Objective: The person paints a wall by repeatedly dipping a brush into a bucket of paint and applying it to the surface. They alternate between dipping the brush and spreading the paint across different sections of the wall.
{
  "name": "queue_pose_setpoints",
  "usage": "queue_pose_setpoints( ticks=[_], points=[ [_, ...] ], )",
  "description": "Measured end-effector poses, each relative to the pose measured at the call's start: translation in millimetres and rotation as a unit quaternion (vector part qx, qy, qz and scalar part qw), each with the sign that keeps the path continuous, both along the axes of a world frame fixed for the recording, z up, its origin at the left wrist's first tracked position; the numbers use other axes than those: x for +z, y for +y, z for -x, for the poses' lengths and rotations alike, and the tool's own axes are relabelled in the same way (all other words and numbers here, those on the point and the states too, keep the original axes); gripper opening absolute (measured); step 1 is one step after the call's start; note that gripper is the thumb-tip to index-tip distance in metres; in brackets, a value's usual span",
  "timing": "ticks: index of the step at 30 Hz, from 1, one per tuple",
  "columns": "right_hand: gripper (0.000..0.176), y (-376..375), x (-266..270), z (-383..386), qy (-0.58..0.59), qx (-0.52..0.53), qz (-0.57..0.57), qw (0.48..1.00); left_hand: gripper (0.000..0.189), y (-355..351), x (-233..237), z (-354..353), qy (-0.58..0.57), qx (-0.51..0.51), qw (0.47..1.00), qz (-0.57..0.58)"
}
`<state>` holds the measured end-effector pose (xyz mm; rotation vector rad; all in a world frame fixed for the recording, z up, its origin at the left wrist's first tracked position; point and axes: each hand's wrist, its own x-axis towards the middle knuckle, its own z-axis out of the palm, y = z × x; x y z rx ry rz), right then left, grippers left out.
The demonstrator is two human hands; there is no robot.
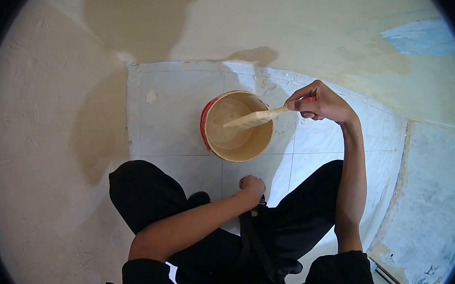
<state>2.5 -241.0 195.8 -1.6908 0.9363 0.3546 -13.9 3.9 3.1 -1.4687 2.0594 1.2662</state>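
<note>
Right wrist bent, a person's right hand (pixel 318 103) pinches the handle of a paste-coated brush (pixel 255 119) slanting over a round, red-rimmed bucket (pixel 266 133) on glossy tiled floor (pixel 172 114). The left hand (pixel 252 184) curls nearby, forearm across a knee, its grip's contents impossible to tell.

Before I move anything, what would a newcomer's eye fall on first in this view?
Probably the round, cream-stained bucket with a red outer edge, standing on the pale floor tiles and holding cream-coloured liquid. Next, the flat cream-coated tool that the right hand holds slanting over the bucket's right side. Then the pale blue patch on the cream wall at upper right.
</note>
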Motion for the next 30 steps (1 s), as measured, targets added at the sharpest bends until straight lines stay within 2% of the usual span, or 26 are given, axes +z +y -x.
queue_pose_setpoints(
  ticks=[2,4,8,11,13,14,16,18,20,22,24,27,29,30],
  points=[
    [0.015,-2.7,0.9,4.5,0.002,-0.01,-0.021,1.0,0.018,-3.4,7.3,-2.1,0.007,-0.011,1.0,-0.025],
    [0.018,-5.8,3.9,6.4,0.014,0.011,-0.086,0.996,0.015,-2.7,4.7,1.1,0.006,0.027,0.999,-0.022],
    [0.018,-2.4,13.4,6.3,0.043,0.033,-0.104,0.993,0.014,1.8,0.8,6.3,0.01,0.03,0.999,-0.015],
    [0.018,-3.0,11.6,16.7,0.034,0.019,-0.133,0.99,0.015,3.8,-1.4,7.6,0.004,-0.001,1.0,-0.001],
    [0.022,-4.5,-0.2,27.7,-0.034,-0.006,-0.204,0.978,0.017,2.5,-0.1,2.9,0.023,-0.038,0.999,0.012],
    [0.022,-3.4,-5.4,33.2,-0.04,-0.006,-0.198,0.979,0.017,1.5,-2.0,3.4,0.016,-0.04,0.999,0.017],
    [0.026,5.1,-15.3,44.3,-0.092,-0.048,-0.298,0.949,0.023,2.6,-16.1,5.9,0.018,-0.066,0.997,0.034],
    [0.029,24.4,-17.4,56.9,-0.135,-0.063,-0.328,0.933,0.024,-0.1,-15.4,-1.3,0.019,-0.083,0.995,0.056],
    [0.03,51.4,-5.1,64.4,-0.145,-0.144,-0.378,0.903,0.024,-3.9,-14.3,-9.8,0.03,-0.109,0.991,0.074],
    [0.031,74.5,-14.7,78.1,-0.183,-0.174,-0.418,0.873,0.025,-4.8,-13.0,-19.9,0.026,-0.106,0.993,0.05],
    [0.031,98.4,-15.6,80.6,-0.226,-0.185,-0.431,0.854,0.021,-4.8,-12.5,-27.8,0.022,-0.109,0.992,0.057],
    [0.029,123.4,-13.9,74.2,-0.238,-0.213,-0.4,0.859,0.018,1.2,-9.8,-31.0,0.035,-0.11,0.991,0.066],
    [0.028,135.5,-21.0,68.7,-0.207,-0.221,-0.325,0.896,0.018,2.6,-8.8,-33.8,0.051,-0.11,0.99,0.073],
    [0.028,139.5,-23.2,66.4,-0.206,-0.221,-0.329,0.895,0.016,1.5,3.2,-38.6,0.06,-0.109,0.989,0.073]
  ],
)
